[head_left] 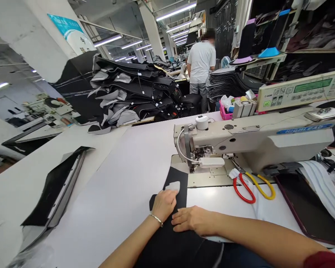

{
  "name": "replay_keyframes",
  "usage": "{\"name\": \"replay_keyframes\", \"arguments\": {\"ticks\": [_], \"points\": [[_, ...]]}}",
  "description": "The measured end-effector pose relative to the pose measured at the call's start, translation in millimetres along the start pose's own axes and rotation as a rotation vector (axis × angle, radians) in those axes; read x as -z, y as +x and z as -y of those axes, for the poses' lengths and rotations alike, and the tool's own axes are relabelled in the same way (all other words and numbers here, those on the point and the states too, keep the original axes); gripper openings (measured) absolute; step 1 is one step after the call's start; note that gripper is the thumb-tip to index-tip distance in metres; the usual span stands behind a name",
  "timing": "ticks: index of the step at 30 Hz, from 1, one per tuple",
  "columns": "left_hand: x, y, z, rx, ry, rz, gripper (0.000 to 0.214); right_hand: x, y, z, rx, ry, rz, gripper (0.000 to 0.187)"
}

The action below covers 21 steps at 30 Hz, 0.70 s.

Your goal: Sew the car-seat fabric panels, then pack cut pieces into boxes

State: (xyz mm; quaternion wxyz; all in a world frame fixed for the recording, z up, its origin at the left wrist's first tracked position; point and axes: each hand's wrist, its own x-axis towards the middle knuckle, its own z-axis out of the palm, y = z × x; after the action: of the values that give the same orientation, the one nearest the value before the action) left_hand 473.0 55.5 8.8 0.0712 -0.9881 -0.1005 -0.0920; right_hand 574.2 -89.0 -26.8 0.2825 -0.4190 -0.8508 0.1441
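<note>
The left hand (164, 205), a thin metal bangle at its wrist, lies on a black fabric panel (176, 178), its fingers released and pressed flat just below a pale grey patch (173, 187). The right hand (194, 220) rests just beside it on the same panel, its fingers loosely spread and grasping nothing. The panel runs from the person's lap across the white worktop (123, 178) to the plate of a cream industrial sewing machine (257, 143).

The patch appears held only by light pressure, so lifting a hand could let it shift out of line. The panel's own weight toward the lap could drag it askew on the smooth top. Red-and-yellow scissors (247, 190) lie close enough to catch its edge.

A folded black piece (56, 190) lies at the worktop's left. Past the far edge, a tall heap of black-and-grey panels (128, 89) is piled up. A co-worker (201, 61) stands with their back turned, beneath long rows of ceiling lights (175, 26).
</note>
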Motion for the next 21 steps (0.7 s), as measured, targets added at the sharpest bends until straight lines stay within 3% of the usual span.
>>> {"name": "replay_keyframes", "arguments": {"ticks": [3,7,13,21], "points": [[-2.6,28,-20,-0.093,0.017,-0.089,0.029,4,-7,-2,0.013,0.02,-0.017,0.039],[-8.5,48,-27,-0.141,-0.039,-0.218,0.03,5,-7,-3,-0.01,-0.021,-0.029,0.036],[-17.7,47,-27,-0.136,0.017,-0.32,0.028,0,-7,-7,0.04,-0.087,-0.038,0.036],[-19.2,48,-25,-0.181,0.025,-0.329,0.029,1,-7,-5,0.031,-0.143,-0.053,0.033]]}}
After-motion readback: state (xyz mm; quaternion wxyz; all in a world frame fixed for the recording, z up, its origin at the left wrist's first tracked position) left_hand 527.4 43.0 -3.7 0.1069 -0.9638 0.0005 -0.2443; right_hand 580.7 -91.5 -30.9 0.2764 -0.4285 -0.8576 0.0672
